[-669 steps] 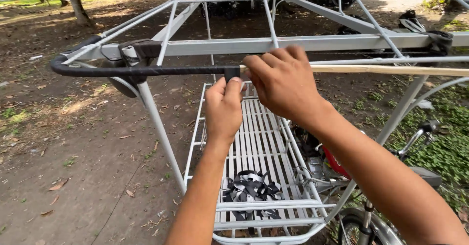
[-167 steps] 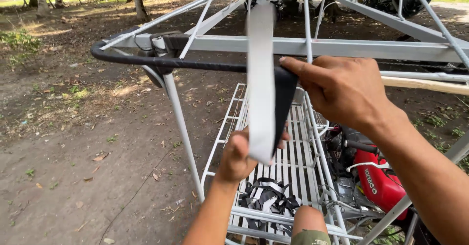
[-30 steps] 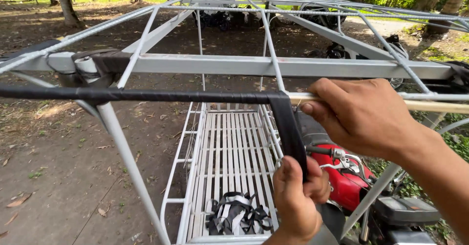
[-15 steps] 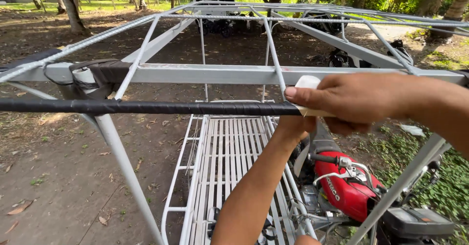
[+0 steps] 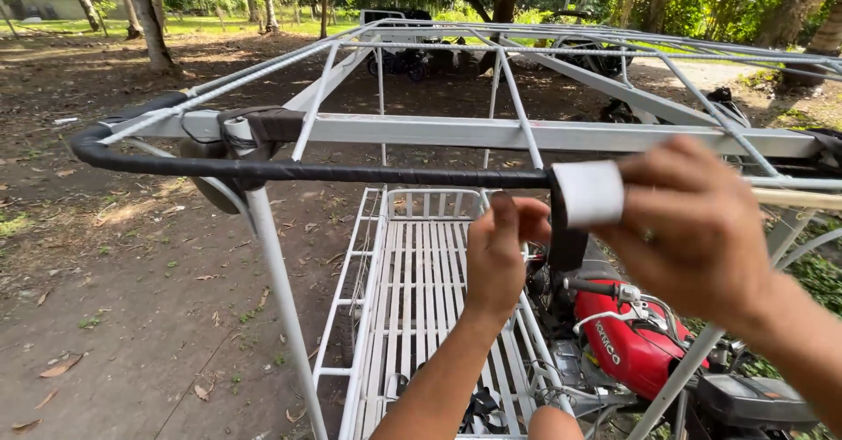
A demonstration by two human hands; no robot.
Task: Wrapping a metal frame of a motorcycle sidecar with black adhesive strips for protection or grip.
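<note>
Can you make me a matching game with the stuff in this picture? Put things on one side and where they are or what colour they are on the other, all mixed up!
Things:
1. motorcycle tank
2. strip of tape
3. wrapped bar
4. slatted metal rack

Descriptions:
A. black, running left to right across the frame
B. red, low on the right
C. white on its near side, held up by the right hand
D. pale, lying low under the left hand

Pairs: 1-B, 2-C, 3-A, 4-D
</note>
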